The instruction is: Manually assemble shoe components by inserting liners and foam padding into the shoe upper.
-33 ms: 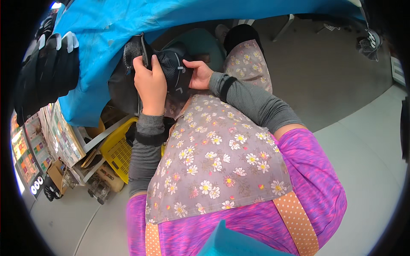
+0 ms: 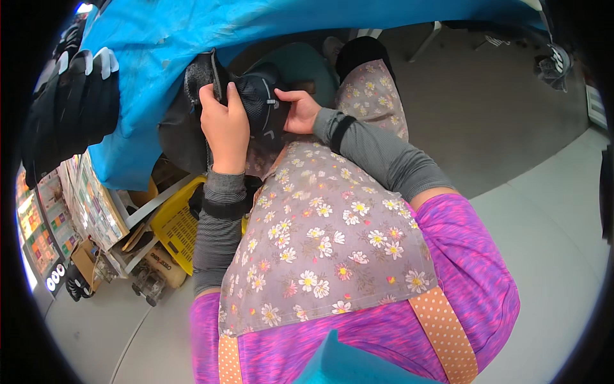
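Observation:
A black shoe upper (image 2: 257, 105), mesh-faced with a small light tab, lies over my lap below the blue sheet. My left hand (image 2: 225, 133) is closed on its left part, thumb and forefinger at a dark edge with fuzzy grey lining. From the right, my right hand (image 2: 300, 112) grips the other side, thumb raised in front; its other fingers are partly hidden behind the dark material. The upper's lower part blends into dark cloth, so its outline there is unclear.
A blue sheet (image 2: 256, 19) covers the surface ahead. Stacked black pieces with white tabs (image 2: 83, 96) stand at the left. Below them are a yellow basket (image 2: 176, 221) and a metal frame (image 2: 144, 211). A grey stool (image 2: 307, 61) is partly visible beyond my hands.

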### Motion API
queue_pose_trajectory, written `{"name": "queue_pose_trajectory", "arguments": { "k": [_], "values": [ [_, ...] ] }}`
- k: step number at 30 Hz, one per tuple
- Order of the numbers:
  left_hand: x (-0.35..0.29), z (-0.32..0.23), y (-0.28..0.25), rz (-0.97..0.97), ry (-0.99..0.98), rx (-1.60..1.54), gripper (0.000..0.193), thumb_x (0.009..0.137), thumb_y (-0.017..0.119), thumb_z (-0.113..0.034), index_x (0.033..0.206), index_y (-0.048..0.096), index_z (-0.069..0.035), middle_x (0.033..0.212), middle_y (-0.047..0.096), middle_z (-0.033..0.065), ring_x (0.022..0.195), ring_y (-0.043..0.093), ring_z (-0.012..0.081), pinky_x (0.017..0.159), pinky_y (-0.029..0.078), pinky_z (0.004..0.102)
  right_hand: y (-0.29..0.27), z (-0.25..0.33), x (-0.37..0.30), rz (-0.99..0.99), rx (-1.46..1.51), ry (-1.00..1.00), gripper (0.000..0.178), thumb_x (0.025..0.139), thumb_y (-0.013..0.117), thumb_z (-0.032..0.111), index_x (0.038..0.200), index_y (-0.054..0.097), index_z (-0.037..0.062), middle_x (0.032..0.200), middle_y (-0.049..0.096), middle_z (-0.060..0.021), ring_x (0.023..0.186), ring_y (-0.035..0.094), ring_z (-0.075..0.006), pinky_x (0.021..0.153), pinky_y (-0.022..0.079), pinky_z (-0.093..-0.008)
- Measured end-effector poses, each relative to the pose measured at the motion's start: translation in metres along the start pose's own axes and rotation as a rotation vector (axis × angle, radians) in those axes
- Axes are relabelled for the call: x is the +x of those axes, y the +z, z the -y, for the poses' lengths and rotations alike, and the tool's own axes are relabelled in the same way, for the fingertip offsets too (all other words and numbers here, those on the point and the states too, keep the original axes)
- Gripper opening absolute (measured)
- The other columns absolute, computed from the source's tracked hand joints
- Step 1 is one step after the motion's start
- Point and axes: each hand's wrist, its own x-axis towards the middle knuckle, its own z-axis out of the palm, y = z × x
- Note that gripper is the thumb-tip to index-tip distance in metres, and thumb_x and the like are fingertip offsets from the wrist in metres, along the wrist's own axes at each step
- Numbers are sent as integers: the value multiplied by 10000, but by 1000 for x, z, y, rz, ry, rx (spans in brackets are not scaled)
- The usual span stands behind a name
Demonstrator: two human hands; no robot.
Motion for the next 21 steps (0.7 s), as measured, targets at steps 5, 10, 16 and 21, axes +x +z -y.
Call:
{"name": "queue_pose_trajectory", "arguments": {
  "k": [5,10,16,21],
  "values": [
    [15,0,-11,-4,45,8,299,888,586,-215,1018,536,50,867,622,257,801,609,409,694,460,416,35,-4,-28,56,-100,-135,368,942,499,240,1202,545,-16,1179,608,-148,1097,580,-281,1009,408,-422],
    [44,19,-1,109,112,208,374,892,580,-295,989,542,65,875,620,286,841,594,445,723,473,447,42,-4,-31,12,-71,-211,362,939,508,231,1198,543,-19,1162,611,-159,1076,591,-276,985,439,-417],
    [66,42,12,173,218,388,359,916,525,-322,885,552,35,845,610,304,829,584,466,701,480,498,34,-4,-28,-115,-112,-254,329,932,525,209,1163,561,-23,1133,624,-158,1037,611,-271,958,467,-412],
    [81,49,13,247,507,558,340,927,517,-316,873,568,16,814,616,259,762,599,421,639,494,469,39,-5,-34,-96,-120,-276,331,929,533,215,1147,567,-31,1111,631,-163,1011,623,-270,949,476,-407]
  ]
}}
